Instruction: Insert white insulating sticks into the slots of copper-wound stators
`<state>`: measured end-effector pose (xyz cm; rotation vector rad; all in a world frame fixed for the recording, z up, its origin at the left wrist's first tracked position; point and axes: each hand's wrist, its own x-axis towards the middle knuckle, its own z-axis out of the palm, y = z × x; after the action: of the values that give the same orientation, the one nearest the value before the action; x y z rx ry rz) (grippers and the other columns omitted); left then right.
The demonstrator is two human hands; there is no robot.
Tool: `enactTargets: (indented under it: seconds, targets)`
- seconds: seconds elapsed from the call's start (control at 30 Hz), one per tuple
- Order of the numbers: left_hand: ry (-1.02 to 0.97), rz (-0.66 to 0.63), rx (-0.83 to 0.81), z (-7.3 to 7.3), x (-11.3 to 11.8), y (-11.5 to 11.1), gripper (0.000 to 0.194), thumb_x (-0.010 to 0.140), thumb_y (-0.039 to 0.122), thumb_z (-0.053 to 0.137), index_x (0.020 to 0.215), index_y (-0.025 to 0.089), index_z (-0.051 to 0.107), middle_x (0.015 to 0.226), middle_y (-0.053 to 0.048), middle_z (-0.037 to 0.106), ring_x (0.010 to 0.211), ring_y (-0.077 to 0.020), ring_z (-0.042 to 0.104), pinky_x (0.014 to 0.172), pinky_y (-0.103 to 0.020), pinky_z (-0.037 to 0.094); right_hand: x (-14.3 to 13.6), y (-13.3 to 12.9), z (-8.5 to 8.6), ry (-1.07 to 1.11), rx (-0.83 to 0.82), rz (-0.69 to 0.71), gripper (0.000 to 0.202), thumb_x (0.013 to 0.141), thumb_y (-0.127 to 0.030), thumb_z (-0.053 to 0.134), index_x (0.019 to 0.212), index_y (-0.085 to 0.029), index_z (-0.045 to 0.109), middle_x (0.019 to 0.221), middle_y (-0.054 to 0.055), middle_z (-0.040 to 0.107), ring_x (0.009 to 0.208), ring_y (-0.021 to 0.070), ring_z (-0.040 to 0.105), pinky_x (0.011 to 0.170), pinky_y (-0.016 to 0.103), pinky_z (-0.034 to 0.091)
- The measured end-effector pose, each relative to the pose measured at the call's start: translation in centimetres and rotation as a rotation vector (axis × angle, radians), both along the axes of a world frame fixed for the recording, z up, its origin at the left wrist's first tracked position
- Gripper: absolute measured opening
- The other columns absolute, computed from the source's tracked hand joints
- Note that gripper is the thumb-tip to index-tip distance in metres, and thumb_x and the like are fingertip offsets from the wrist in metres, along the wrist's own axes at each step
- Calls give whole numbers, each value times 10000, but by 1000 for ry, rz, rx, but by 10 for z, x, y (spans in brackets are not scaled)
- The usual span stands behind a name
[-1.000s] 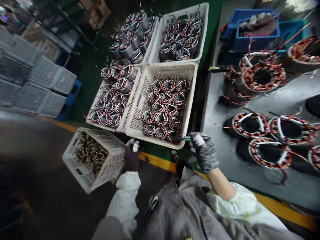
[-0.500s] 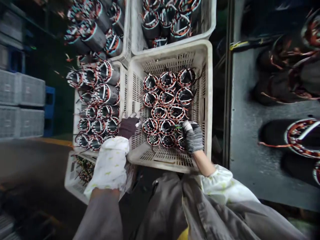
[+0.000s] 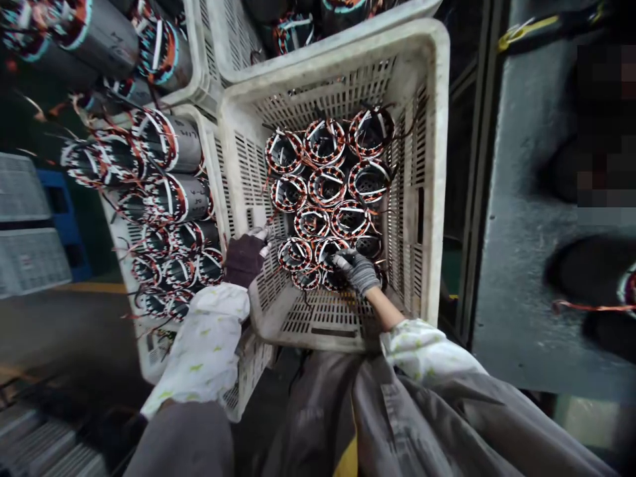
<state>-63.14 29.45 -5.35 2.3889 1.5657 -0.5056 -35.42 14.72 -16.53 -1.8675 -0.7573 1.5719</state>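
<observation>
Several motor stators with copper windings and white lacing stand in rows inside a pale plastic crate. My left hand, in a dark glove, lies over the crate's left rim with its fingers curled onto the inner side. My right hand, in a grey striped glove, is low in the crate with fingers closed at the edge of a stator in a near row. The glove covers part of that stator and of those beside it. Another stator stands just right of my fingers.
A second crate on the left holds more stators, stacked on their sides. Another crate of stators adjoins at the back. At the right stands a grey metal table with dark cylinders and a yellow-and-black tool.
My right hand has moved left from the row's right end to a stator nearer the middle. My left hand stays at the left rim. The view has shifted closer to the crate.
</observation>
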Motion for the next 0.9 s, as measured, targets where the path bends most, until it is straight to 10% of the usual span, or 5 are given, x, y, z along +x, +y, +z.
enactTargets:
  seconds: [0.33, 0.6, 0.9]
  targets:
    - [-14, 22, -32, 3, 3, 0, 474, 1071, 410, 461, 1431, 190, 677, 1459, -166, 697, 1347, -363, 629, 1096, -532, 420, 3, 3, 3, -53, -87, 77, 220, 862, -493, 785, 942, -289, 775, 924, 31, 814, 890, 258, 727, 912, 423, 568]
    - [-25, -2, -28, 1, 0, -3, 477, 1081, 393, 440, 1451, 180, 652, 1483, -165, 681, 1367, -349, 614, 1111, -520, 407, -8, 24, 17, 60, 41, -294, 468, 873, -696, 621, 881, -233, 685, 904, 56, 764, 881, 235, 684, 920, 412, 560]
    - [-46, 23, -48, 0, 1, -4, 467, 1068, 363, 480, 1473, 197, 644, 1484, -154, 678, 1395, -351, 592, 1137, -532, 390, -93, 32, -8, 287, -57, 16, 276, 808, -465, 738, 976, -246, 732, 922, 19, 788, 868, 220, 718, 926, 401, 581]
